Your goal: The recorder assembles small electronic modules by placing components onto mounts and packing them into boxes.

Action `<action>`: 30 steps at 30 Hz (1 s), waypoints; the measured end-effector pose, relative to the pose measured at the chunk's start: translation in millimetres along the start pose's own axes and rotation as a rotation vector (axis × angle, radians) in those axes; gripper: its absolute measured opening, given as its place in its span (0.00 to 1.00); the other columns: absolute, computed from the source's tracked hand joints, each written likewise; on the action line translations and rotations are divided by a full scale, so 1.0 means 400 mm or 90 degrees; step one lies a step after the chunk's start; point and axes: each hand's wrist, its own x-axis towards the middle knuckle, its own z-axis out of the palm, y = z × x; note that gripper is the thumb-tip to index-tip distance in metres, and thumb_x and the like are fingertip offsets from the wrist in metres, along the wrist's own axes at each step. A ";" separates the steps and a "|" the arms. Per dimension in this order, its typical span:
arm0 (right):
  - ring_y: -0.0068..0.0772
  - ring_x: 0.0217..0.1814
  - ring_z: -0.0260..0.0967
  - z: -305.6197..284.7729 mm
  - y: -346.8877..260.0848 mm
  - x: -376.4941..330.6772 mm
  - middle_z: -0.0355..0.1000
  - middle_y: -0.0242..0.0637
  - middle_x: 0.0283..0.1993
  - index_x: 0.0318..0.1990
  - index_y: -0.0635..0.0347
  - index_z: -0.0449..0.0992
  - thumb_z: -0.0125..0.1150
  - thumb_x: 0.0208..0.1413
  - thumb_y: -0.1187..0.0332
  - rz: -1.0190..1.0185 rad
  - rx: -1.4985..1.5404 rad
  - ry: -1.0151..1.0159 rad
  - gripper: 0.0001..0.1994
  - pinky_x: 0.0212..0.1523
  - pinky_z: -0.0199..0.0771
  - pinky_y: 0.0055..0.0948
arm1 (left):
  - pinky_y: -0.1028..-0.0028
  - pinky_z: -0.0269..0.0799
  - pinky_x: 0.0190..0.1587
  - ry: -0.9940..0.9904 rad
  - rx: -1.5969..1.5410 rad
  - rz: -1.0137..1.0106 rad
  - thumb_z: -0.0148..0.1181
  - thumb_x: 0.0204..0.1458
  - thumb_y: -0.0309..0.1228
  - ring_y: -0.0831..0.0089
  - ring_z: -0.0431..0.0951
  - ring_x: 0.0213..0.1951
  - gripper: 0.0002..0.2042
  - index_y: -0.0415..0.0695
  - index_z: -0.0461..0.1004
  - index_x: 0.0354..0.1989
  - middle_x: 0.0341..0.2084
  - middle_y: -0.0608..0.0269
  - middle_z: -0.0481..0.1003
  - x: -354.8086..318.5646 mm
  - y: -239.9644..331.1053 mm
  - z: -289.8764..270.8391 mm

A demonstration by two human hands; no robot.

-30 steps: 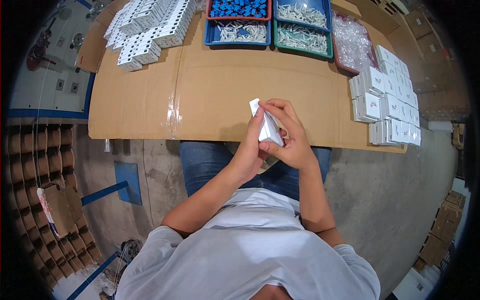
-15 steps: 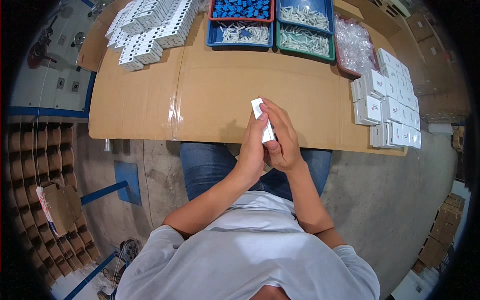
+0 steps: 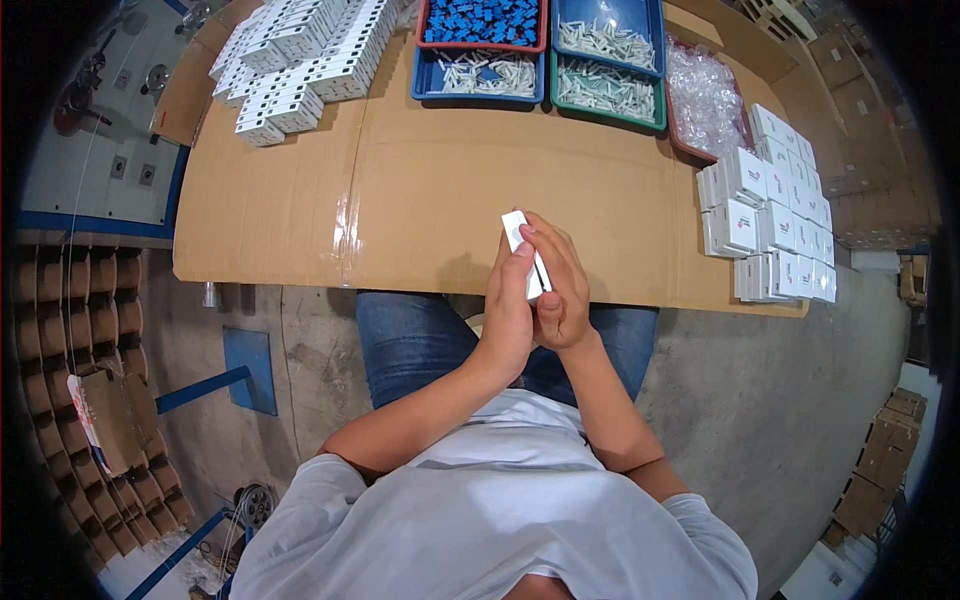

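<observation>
Between my palms, near the cardboard-covered table's front edge, I hold a slim white rectangular box [image 3: 514, 226], tilted with its narrow side up. A dark slit shows along its lower part. My left hand [image 3: 507, 305] presses on its left side, thumb on the top. My right hand [image 3: 561, 275] wraps the right side, with its fingers over the far end and its thumb by the near end. Much of the box is hidden by my fingers.
Stacked white blocks with dark openings [image 3: 290, 108] stand at the far left. Trays of blue pieces [image 3: 480, 22] and of white pieces [image 3: 485, 75] sit at the back, beside clear plastic wrappings [image 3: 705, 100]. White boxes [image 3: 770, 205] are piled at the right on the cardboard tabletop [image 3: 420, 190].
Both hands and the white box have come slightly nearer to me. A dark slit now shows on the box's lower part. The grip stays much the same.
</observation>
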 end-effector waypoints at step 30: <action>0.34 0.63 0.70 -0.036 -0.042 0.001 0.70 0.43 0.60 0.76 0.60 0.52 0.68 0.63 0.64 0.576 0.629 -0.085 0.39 0.62 0.72 0.32 | 0.70 0.70 0.53 -0.096 0.246 0.323 0.46 0.68 0.53 0.71 0.72 0.51 0.32 0.42 0.55 0.72 0.55 0.53 0.67 0.044 0.069 -0.077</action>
